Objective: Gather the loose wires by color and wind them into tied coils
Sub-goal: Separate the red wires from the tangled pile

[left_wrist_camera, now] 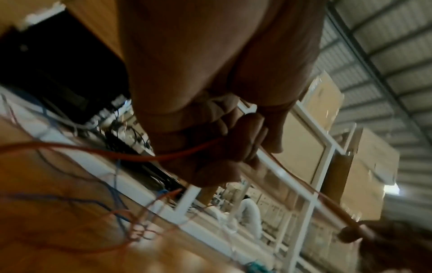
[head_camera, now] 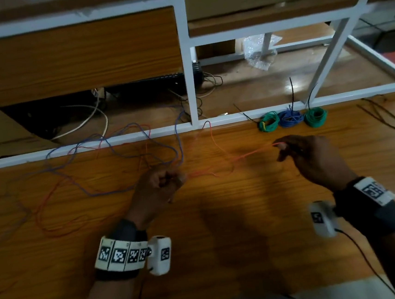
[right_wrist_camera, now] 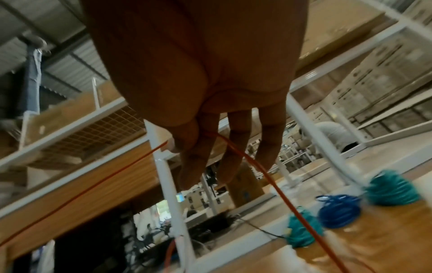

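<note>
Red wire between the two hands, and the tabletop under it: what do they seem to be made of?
Red wire: thin and flexible, with a smooth matte coat, likely plastic-insulated hookup wire; it bends freely and loops loosely, and any metal core is not visible.
Tabletop: orange-brown with straight printed-looking grain and a light sheen, probably wood-effect laminate rather than solid wood, though the look leaves that open.

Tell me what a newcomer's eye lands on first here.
An orange wire stretched between the left hand and right hand at mid-table. Left of it, loose blue wires sprawl tangled. Three finished coils sit along the far edge, right.
</note>
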`<act>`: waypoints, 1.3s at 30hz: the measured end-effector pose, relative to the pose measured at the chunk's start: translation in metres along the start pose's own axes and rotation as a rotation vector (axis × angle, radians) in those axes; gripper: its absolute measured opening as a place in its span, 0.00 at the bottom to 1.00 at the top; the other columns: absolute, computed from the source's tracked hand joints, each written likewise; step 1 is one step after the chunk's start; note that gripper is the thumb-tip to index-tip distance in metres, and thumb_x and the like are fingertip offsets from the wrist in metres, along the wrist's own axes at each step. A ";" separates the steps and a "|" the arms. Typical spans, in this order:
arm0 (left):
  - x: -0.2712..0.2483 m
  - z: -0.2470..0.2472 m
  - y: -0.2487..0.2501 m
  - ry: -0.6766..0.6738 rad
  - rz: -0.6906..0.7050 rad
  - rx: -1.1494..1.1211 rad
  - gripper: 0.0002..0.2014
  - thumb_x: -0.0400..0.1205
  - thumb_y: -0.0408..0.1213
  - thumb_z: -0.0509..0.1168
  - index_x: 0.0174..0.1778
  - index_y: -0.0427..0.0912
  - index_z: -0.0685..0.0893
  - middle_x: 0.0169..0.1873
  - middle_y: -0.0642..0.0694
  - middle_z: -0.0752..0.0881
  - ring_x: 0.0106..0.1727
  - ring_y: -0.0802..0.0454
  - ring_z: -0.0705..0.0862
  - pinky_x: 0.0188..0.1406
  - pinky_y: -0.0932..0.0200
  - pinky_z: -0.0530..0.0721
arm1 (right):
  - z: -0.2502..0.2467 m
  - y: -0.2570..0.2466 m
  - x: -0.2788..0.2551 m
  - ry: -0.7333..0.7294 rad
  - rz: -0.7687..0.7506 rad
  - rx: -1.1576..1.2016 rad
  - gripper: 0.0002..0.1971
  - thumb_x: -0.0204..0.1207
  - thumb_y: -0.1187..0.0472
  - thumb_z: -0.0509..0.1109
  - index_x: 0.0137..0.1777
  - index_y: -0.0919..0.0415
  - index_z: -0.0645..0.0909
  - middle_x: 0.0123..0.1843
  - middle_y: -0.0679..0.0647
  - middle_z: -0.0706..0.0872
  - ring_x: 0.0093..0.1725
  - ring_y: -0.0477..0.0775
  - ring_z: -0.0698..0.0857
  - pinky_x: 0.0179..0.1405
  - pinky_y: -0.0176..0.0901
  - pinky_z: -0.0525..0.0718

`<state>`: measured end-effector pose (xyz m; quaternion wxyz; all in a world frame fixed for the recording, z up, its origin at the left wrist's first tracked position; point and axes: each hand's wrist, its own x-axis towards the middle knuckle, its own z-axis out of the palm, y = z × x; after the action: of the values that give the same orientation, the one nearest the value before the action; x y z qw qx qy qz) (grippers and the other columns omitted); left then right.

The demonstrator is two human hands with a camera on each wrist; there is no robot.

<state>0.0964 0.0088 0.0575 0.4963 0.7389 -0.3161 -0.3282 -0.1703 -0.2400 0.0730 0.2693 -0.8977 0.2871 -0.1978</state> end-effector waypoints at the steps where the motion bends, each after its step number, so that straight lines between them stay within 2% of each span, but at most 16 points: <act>1: 0.002 -0.001 -0.006 0.052 0.013 0.092 0.07 0.80 0.43 0.74 0.51 0.45 0.90 0.34 0.55 0.89 0.35 0.59 0.85 0.38 0.57 0.83 | -0.002 0.012 -0.001 0.003 0.000 -0.029 0.10 0.89 0.60 0.66 0.61 0.55 0.89 0.42 0.48 0.93 0.34 0.30 0.85 0.29 0.25 0.77; 4: 0.007 0.007 -0.014 0.161 0.068 0.294 0.10 0.80 0.50 0.73 0.49 0.48 0.92 0.44 0.51 0.91 0.47 0.56 0.88 0.45 0.53 0.87 | 0.004 0.035 -0.003 -0.066 0.075 -0.140 0.12 0.87 0.59 0.71 0.67 0.47 0.85 0.52 0.55 0.95 0.40 0.38 0.88 0.35 0.28 0.78; 6: 0.008 0.023 -0.005 0.181 0.113 0.288 0.10 0.81 0.50 0.72 0.50 0.50 0.92 0.46 0.53 0.91 0.49 0.57 0.88 0.50 0.51 0.87 | 0.014 0.040 -0.005 -0.127 0.127 -0.327 0.34 0.80 0.55 0.78 0.85 0.52 0.71 0.72 0.62 0.86 0.64 0.61 0.86 0.56 0.53 0.87; 8: 0.007 0.045 0.009 0.132 0.232 0.369 0.08 0.83 0.49 0.70 0.49 0.51 0.91 0.44 0.56 0.90 0.48 0.60 0.86 0.48 0.55 0.86 | 0.022 0.023 -0.007 -0.138 0.042 -0.430 0.50 0.73 0.44 0.81 0.91 0.49 0.57 0.84 0.61 0.72 0.80 0.70 0.72 0.72 0.71 0.79; 10: 0.008 0.071 0.020 0.006 0.338 0.527 0.10 0.85 0.51 0.66 0.49 0.53 0.91 0.42 0.58 0.88 0.44 0.61 0.84 0.46 0.57 0.84 | 0.032 -0.009 -0.006 -0.139 -0.131 -0.397 0.43 0.76 0.37 0.73 0.88 0.48 0.62 0.84 0.56 0.74 0.83 0.67 0.69 0.74 0.72 0.75; 14: 0.016 0.101 0.033 -0.025 0.398 0.596 0.06 0.84 0.48 0.67 0.50 0.57 0.90 0.43 0.62 0.87 0.42 0.65 0.80 0.40 0.65 0.76 | 0.054 -0.033 0.003 -0.188 -0.296 -0.233 0.21 0.78 0.60 0.70 0.72 0.53 0.84 0.63 0.53 0.91 0.68 0.63 0.83 0.60 0.65 0.86; 16: 0.016 0.095 0.038 -0.009 0.344 0.533 0.04 0.83 0.50 0.69 0.47 0.60 0.89 0.40 0.64 0.85 0.42 0.66 0.81 0.39 0.65 0.76 | 0.049 -0.028 0.006 -0.202 -0.343 -0.147 0.15 0.81 0.60 0.68 0.64 0.49 0.88 0.56 0.48 0.92 0.57 0.57 0.86 0.51 0.55 0.87; 19: 0.009 0.077 0.037 -0.120 0.375 0.487 0.02 0.82 0.48 0.72 0.46 0.62 0.87 0.38 0.67 0.85 0.44 0.65 0.84 0.40 0.72 0.79 | 0.026 -0.018 0.002 -0.166 -0.377 -0.075 0.09 0.81 0.63 0.75 0.56 0.50 0.91 0.51 0.44 0.92 0.51 0.52 0.85 0.43 0.45 0.83; 22: 0.001 0.055 0.026 -0.071 0.297 0.480 0.05 0.82 0.48 0.72 0.47 0.53 0.90 0.38 0.67 0.85 0.47 0.66 0.85 0.39 0.72 0.79 | -0.001 -0.003 -0.002 -0.068 -0.265 -0.115 0.12 0.75 0.70 0.77 0.52 0.54 0.89 0.50 0.48 0.89 0.53 0.53 0.83 0.45 0.57 0.88; 24: -0.003 0.030 0.017 0.040 0.228 0.472 0.07 0.80 0.52 0.70 0.39 0.56 0.89 0.30 0.62 0.86 0.39 0.65 0.85 0.33 0.70 0.77 | -0.026 0.015 -0.003 -0.002 -0.125 -0.133 0.13 0.75 0.72 0.74 0.53 0.54 0.87 0.50 0.47 0.87 0.54 0.52 0.81 0.47 0.58 0.87; 28: -0.013 0.000 0.010 0.199 0.186 0.347 0.08 0.75 0.53 0.72 0.38 0.54 0.90 0.32 0.54 0.90 0.36 0.58 0.88 0.37 0.49 0.87 | -0.067 0.034 -0.016 0.111 0.068 -0.008 0.14 0.78 0.73 0.72 0.50 0.50 0.85 0.47 0.45 0.87 0.48 0.47 0.87 0.46 0.57 0.90; 29: -0.014 0.004 0.013 0.197 0.201 0.319 0.09 0.75 0.53 0.72 0.40 0.54 0.91 0.35 0.54 0.91 0.39 0.59 0.89 0.40 0.48 0.89 | -0.066 0.031 -0.019 0.107 0.059 0.010 0.13 0.79 0.72 0.72 0.50 0.51 0.85 0.47 0.46 0.88 0.48 0.48 0.88 0.47 0.59 0.91; 31: -0.012 0.026 0.025 0.112 0.259 0.298 0.14 0.73 0.56 0.72 0.52 0.56 0.89 0.47 0.58 0.90 0.48 0.64 0.88 0.44 0.62 0.88 | -0.051 0.022 -0.021 0.094 0.011 0.053 0.10 0.79 0.70 0.71 0.48 0.52 0.86 0.45 0.45 0.90 0.47 0.48 0.89 0.48 0.60 0.91; 34: 0.000 0.080 0.047 -0.057 0.312 0.399 0.25 0.77 0.58 0.71 0.70 0.65 0.77 0.63 0.71 0.75 0.61 0.76 0.75 0.54 0.77 0.73 | -0.023 0.007 -0.017 0.078 -0.041 0.071 0.08 0.81 0.66 0.71 0.47 0.51 0.87 0.42 0.42 0.90 0.44 0.48 0.89 0.45 0.61 0.90; 36: 0.008 0.108 0.055 -0.072 0.346 0.451 0.21 0.81 0.54 0.70 0.70 0.62 0.79 0.63 0.70 0.74 0.63 0.74 0.72 0.62 0.70 0.73 | -0.014 -0.003 -0.015 0.090 -0.072 0.069 0.07 0.82 0.65 0.71 0.48 0.51 0.86 0.42 0.42 0.89 0.42 0.48 0.88 0.41 0.60 0.89; 39: 0.016 0.115 0.048 -0.104 0.295 0.343 0.09 0.83 0.51 0.68 0.59 0.61 0.86 0.52 0.63 0.87 0.52 0.66 0.84 0.51 0.57 0.87 | -0.021 -0.002 -0.017 0.164 -0.059 0.075 0.06 0.82 0.64 0.71 0.48 0.52 0.86 0.42 0.44 0.90 0.41 0.49 0.88 0.37 0.59 0.89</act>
<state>0.0077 -0.0791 0.0663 0.3893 0.7403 -0.4970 -0.2311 -0.1931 -0.2356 0.0874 0.2724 -0.8759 0.2740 -0.2891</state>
